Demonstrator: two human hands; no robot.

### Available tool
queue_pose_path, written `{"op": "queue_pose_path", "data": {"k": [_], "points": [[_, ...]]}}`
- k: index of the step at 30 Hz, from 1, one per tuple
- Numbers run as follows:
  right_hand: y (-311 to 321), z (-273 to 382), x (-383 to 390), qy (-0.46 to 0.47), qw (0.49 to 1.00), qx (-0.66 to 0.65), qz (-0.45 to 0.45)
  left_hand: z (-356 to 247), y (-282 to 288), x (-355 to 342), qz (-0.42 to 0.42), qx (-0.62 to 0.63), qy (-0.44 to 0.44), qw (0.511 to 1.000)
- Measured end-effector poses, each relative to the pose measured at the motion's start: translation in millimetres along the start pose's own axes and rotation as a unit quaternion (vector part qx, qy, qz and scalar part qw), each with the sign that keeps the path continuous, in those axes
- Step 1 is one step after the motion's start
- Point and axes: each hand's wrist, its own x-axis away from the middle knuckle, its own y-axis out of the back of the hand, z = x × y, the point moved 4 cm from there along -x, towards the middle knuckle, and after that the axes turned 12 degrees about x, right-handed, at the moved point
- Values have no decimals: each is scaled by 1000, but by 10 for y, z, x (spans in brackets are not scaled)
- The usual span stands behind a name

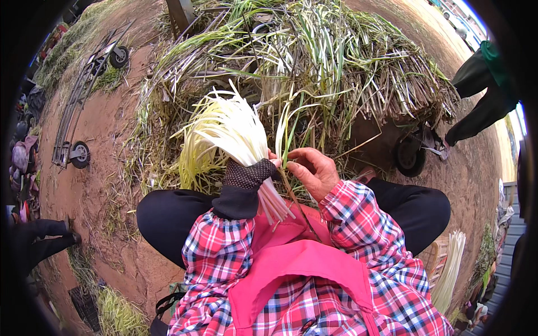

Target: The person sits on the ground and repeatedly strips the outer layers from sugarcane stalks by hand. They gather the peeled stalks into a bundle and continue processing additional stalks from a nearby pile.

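Stalks: big heap [336, 61] on cart ahead, green and straw-coloured, tangled. Below it I see pale bunch [235, 134], white-yellow, fanned up-left, cut ends pointing down-right toward lap. Left hand [249, 176], in dark dotted glove, clenched round bunch at its waist. Right hand [314, 171], bare, just beside it, fingers pinched on single green stalk [287, 140]; stalk's long axis near upright, touching bunch's right edge. Right hand nearer stalk. Second pale bundle [451, 269] lies lower right on ground.

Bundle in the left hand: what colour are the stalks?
Pale yellow-white stalks, held in the gloved left hand; seen in the head view.
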Motion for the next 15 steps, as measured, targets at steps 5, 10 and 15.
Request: {"op": "queue_pose_path", "data": {"k": [5,10,15], "points": [[-169,-68,-171,-129,962,-229,80,71,13,7,3,33,3,999],[-133,-76,-80,-121,973,-186,69,66,17,15,-38,36,2,999],[2,-212,161,-62,993,86,43,-90,13,45,-96,73,-46,992]]}}
